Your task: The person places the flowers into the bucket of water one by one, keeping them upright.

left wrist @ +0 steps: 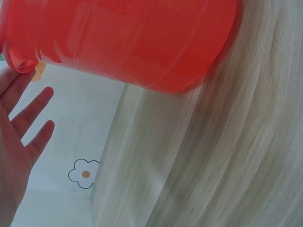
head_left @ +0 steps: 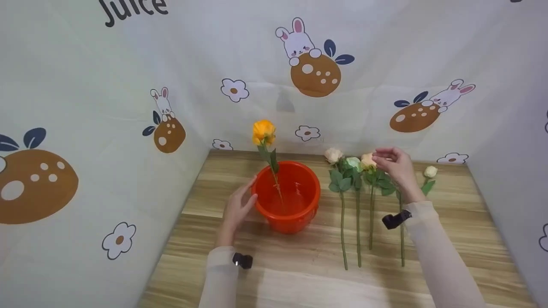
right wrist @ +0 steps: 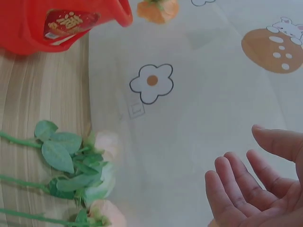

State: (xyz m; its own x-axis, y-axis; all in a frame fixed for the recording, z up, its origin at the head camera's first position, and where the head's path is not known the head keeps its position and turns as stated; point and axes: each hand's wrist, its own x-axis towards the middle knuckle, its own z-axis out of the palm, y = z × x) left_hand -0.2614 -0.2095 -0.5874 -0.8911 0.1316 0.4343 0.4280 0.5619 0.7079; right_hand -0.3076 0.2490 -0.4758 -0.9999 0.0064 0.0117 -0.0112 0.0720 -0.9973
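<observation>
An orange-yellow artificial rose (head_left: 263, 131) leans in a red bucket (head_left: 286, 222), its bloom above the back rim. My left hand (head_left: 239, 205) touches the bucket's left rim with extended fingers; the left wrist view shows them spread. Over the blooms on the right hovers my right hand (head_left: 398, 167), holding nothing, its fingers loosely bent in the right wrist view. Below and beside it lie a peach rose (head_left: 368, 161), a pale green rose (head_left: 353, 163) and a pale pink rose (head_left: 333, 155). Another stem (head_left: 402, 250) has its bloom hidden behind the right hand.
A small cream rose (head_left: 430, 171) lies farther right, its stem largely covered by the right arm. The wood-grain table (head_left: 205, 201) is bounded by printed fabric walls (head_left: 248, 51) at the back and sides. A label (right wrist: 71, 22) marks the bucket's side.
</observation>
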